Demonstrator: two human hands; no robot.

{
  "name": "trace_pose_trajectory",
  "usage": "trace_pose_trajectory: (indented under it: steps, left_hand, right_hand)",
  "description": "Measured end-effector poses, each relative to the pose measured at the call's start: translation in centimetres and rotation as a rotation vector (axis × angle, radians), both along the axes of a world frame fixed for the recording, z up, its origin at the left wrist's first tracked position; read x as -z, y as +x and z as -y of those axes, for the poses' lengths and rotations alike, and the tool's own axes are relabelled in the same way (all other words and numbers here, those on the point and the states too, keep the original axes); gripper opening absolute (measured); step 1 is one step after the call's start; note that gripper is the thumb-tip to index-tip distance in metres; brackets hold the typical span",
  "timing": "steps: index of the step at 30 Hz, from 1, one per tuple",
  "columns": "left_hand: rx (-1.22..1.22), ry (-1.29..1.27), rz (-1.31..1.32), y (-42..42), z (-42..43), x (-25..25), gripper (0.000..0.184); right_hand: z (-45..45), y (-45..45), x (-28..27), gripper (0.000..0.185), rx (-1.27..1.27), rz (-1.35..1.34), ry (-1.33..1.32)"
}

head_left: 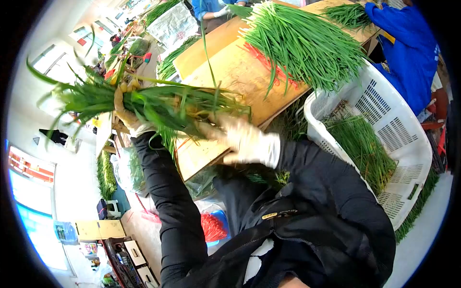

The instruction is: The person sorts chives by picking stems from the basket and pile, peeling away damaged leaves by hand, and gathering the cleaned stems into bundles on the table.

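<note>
My left hand (126,109), in a pale, stained glove, is wrapped round the middle of a bunch of Chinese chives (165,102). The bunch is held sideways above the near edge of the wooden table (225,62); long leaves fan out to the left and some yellowed ones trail to the right. My right hand (249,139), in a white glove, is at the bunch's right end, smeared by motion, so its fingers cannot be made out. A large pile of chives (307,45) lies on the table beyond, with red ties (269,60) beside it.
On my right stands a white slotted plastic basket (382,125) with loose chives (362,146) inside. Across the table are a person in blue (211,7) and another blue sleeve (396,26). Red strings (212,226) sit by a blue container near my legs.
</note>
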State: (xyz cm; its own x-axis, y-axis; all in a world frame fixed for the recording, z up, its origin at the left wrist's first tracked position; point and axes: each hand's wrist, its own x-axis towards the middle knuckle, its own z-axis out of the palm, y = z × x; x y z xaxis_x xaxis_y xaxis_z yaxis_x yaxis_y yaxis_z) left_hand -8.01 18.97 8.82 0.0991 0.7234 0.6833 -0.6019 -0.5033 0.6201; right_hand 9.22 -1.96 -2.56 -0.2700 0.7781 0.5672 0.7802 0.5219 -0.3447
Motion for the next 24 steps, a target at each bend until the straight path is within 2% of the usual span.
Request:
trace_pose_trajectory:
  steps: [1,3,5,7,9,10,11,12,13,15,16,17,19,20,22,24]
  left_hand:
    - [-0.023,0.091,0.085,-0.5,0.3,1.3,0.028]
    - [0.046,-0.001,0.076,-4.3,-2.5,3.3,0.028]
    - [0.805,-0.212,-0.165,-5.5,2.4,1.1,0.028]
    - [0.7,-0.301,-0.17,-9.8,0.2,3.8,0.024]
    - [0.846,-0.347,0.087,-8.2,4.2,3.8,0.029]
    - [0.923,-0.365,0.214,-7.4,6.2,3.9,0.034]
    - [0.756,-0.425,0.385,-7.6,6.9,4.7,0.033]
    - [0.961,-0.284,0.151,-7.1,8.1,3.7,0.035]
    - [0.896,-0.238,0.309,-6.1,8.7,4.0,0.034]
    - [0.806,-0.292,0.313,-4.9,10.8,3.1,0.024]
    - [0.965,-0.291,0.181,-5.1,10.6,2.8,0.027]
    - [0.805,-0.416,0.172,-5.5,10.9,2.8,0.033]
    - [0.832,-0.35,0.46,-4.6,10.5,3.7,0.038]
    - [0.959,-0.348,0.374,-5.0,11.2,3.3,0.043]
    - [0.881,-0.369,0.27,-7.6,10.3,2.8,0.041]
    - [0.693,-0.295,0.448,-7.7,11.9,3.8,0.035]
  right_hand:
    - [1.7,-1.9,0.4,0.1,0.005,0.078,0.028]
    - [4.3,-3.7,2.4,0.095,-0.076,0.111,-0.068]
    - [6.7,-3.2,3.8,0.08,-0.295,0.013,-0.12]
    - [9.2,-0.9,6.0,0.059,-0.568,-0.115,-0.346]
    - [10.8,3.7,3.7,0.045,-0.866,-0.395,-0.841]
    - [12.0,5.2,1.4,0.039,-0.735,-0.59,-0.774]
    - [12.7,6.1,0.0,0.034,-0.6,-0.777,-0.703]
    - [12.0,6.3,-0.3,0.04,-0.451,-0.665,-0.439]
    - [11.3,5.7,-0.8,0.046,-0.302,-0.545,-0.177]
    - [10.4,2.7,-3.2,0.053,-0.009,-0.045,0.115]
    - [9.3,0.9,-2.3,0.054,0.042,0.073,0.232]
    - [8.4,-0.7,-0.9,0.055,0.09,0.189,0.352]
    - [7.7,-1.7,0.1,0.028,0.035,0.126,0.468]
    - [8.0,-1.5,0.8,0.022,0.03,0.11,0.498]
    - [9.8,-0.6,1.9,0.014,-0.017,0.123,0.527]
    - [12.3,0.4,3.5,0.01,-0.101,0.199,0.434]
